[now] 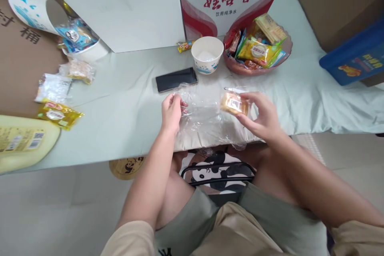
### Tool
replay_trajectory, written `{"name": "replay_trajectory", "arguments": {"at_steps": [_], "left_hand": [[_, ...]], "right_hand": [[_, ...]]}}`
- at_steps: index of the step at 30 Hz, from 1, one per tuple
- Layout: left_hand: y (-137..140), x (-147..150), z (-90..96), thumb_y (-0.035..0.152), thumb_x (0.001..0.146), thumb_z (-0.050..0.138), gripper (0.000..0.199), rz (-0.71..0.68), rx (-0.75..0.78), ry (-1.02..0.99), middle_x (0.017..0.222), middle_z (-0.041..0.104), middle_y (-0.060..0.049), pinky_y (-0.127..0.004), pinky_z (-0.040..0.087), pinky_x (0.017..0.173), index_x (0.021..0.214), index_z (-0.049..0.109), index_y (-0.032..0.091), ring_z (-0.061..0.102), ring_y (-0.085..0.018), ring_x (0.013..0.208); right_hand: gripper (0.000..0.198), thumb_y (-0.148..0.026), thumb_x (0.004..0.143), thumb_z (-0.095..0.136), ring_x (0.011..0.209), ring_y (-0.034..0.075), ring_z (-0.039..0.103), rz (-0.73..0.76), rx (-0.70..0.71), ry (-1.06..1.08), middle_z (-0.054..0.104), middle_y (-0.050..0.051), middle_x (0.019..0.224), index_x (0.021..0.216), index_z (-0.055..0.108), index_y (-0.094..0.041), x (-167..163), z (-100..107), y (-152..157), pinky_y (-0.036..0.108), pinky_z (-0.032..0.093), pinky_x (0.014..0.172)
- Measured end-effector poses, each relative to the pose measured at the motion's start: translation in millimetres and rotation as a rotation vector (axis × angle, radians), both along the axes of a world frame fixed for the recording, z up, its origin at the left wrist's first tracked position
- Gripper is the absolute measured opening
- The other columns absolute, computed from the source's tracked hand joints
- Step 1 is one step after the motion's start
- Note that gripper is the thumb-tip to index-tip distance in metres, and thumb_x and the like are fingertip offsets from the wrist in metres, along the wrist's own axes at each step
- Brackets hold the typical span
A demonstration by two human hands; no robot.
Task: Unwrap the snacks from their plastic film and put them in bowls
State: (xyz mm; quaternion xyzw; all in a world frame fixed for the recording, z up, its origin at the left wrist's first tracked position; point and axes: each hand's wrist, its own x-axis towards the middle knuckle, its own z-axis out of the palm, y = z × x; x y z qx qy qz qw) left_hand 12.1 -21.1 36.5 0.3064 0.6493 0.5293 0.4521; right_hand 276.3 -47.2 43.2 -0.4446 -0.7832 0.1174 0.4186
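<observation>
My left hand (172,113) is closed on the edge of a clear plastic bag (200,118), which spreads crinkled over the table's front edge. Between the thumb and fingers of my right hand (262,116) is a small wrapped pastry (233,103), golden with a white label, held above the bag's right side. Beyond my left hand lies a dark phone (176,80). A white paper cup (207,54) with blue print stands behind the bag, upright.
A pink bowl (255,70) of packaged snacks sits at the back right, before a white and red carton (228,4). On the left are a tipped paper cup (33,10), several wrapped snacks (61,115) and a pale yellow bottle (27,142). A blue package (357,58) leans at right.
</observation>
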Motion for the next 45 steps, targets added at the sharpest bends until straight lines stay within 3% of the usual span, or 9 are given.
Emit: {"name": "replay_trajectory", "arguments": {"at_steps": [6, 11, 16, 22, 25, 31, 35, 41, 45], "left_hand": [[3.1, 2.5, 0.7, 0.019, 0.093, 0.055, 0.027, -0.061, 0.008, -0.023, 0.057, 0.057, 0.004, -0.016, 0.037, 0.042, 0.066, 0.051, 0.020, 0.050, -0.007, 0.044], [1.3, 3.8, 1.3, 0.020, 0.093, 0.057, 0.027, -0.086, 0.014, -0.028, 0.057, 0.057, 0.004, -0.016, 0.036, 0.042, 0.067, 0.052, 0.020, 0.050, -0.006, 0.044], [-1.9, 2.8, 3.6, 0.020, 0.093, 0.057, 0.027, -0.097, 0.009, 0.000, 0.058, 0.058, 0.003, -0.016, 0.038, 0.043, 0.067, 0.053, 0.020, 0.052, -0.006, 0.046], [-0.2, 2.0, 1.3, 0.023, 0.094, 0.058, 0.022, -0.095, -0.050, 0.010, 0.058, 0.058, 0.003, -0.018, 0.035, 0.040, 0.072, 0.053, 0.021, 0.053, -0.008, 0.043], [0.7, 2.7, -1.9, 0.026, 0.092, 0.061, 0.017, -0.082, -0.097, 0.028, 0.058, 0.060, 0.003, -0.019, 0.025, 0.036, 0.077, 0.054, 0.022, 0.055, -0.009, 0.041], [2.5, -12.4, -5.8, 0.020, 0.087, 0.058, 0.012, 0.076, -0.007, 0.159, 0.058, 0.054, 0.006, -0.019, 0.031, 0.041, 0.080, 0.050, 0.023, 0.053, -0.008, 0.046], [-3.5, -29.0, -4.2, 0.018, 0.081, 0.063, 0.016, 0.258, 0.355, 0.496, 0.072, 0.053, 0.004, -0.021, 0.047, 0.061, 0.080, 0.048, 0.023, 0.057, -0.009, 0.065], [-24.4, -32.0, -8.8, 0.026, 0.084, 0.069, 0.019, -0.614, 0.427, 0.862, 0.110, 0.073, -0.006, -0.041, 0.053, 0.104, 0.103, 0.070, 0.023, 0.067, -0.023, 0.110], [-21.1, -38.0, -13.2, 0.031, 0.086, 0.073, 0.045, -0.800, 0.194, 1.008, 0.144, 0.063, -0.011, -0.052, 0.039, 0.122, 0.130, 0.068, 0.022, 0.051, -0.032, 0.141]], "right_hand": [[0.034, -0.044, 0.084, 0.072, 0.096, 0.030, 0.068, -0.342, 0.003, -0.130, 0.074, 0.012, 0.108, 0.112, 0.069, -0.025, 33.1, 62.2, 74.4, 0.050, 0.056, 0.084], [0.045, -0.048, 0.088, 0.075, 0.114, 0.037, 0.065, -0.574, -0.306, -0.247, 0.071, 0.016, 0.122, 0.123, 0.066, -0.021, 44.8, 87.2, 143.4, 0.059, 0.048, 0.103], [0.020, -0.047, 0.093, 0.066, 0.102, 0.035, 0.064, -0.488, -0.232, -0.228, 0.069, 0.009, 0.095, 0.101, 0.066, -0.029, 57.1, 58.8, 131.4, 0.060, 0.048, 0.096], [0.009, -0.026, 0.091, 0.054, 0.100, 0.031, 0.067, -0.199, 0.030, -0.123, 0.072, 0.010, 0.100, 0.095, 0.063, -0.028, 28.9, 34.0, 48.2, 0.053, 0.050, 0.092], [0.016, -0.026, 0.094, 0.050, 0.086, 0.025, 0.071, 0.091, -0.073, -0.203, 0.074, 0.006, 0.093, 0.098, 0.065, -0.025, -2.0, 7.4, 7.6, 0.045, 0.057, 0.079], [0.053, -0.031, 0.089, 0.058, 0.146, 0.041, 0.048, 0.168, -0.273, -0.413, 0.056, 0.017, 0.154, 0.142, 0.060, -0.020, -26.7, -40.3, -7.8, 0.066, 0.043, 0.114], [0.067, -0.031, 0.085, 0.063, 0.149, 0.042, 0.044, 0.182, -0.318, -0.440, 0.049, 0.018, 0.160, 0.150, 0.054, -0.019, -23.7, -41.1, -2.2, 0.067, 0.039, 0.117], [0.047, -0.038, 0.096, 0.056, 0.137, 0.036, 0.057, 0.108, -0.253, -0.312, 0.062, 0.016, 0.147, 0.139, 0.063, -0.018, -8.7, -37.7, 6.1, 0.059, 0.045, 0.113], [0.032, -0.034, 0.096, 0.058, 0.131, 0.038, 0.059, 0.070, -0.226, -0.350, 0.069, 0.016, 0.137, 0.117, 0.073, -0.017, 2.4, -44.7, 14.5, 0.057, 0.045, 0.111]]}}
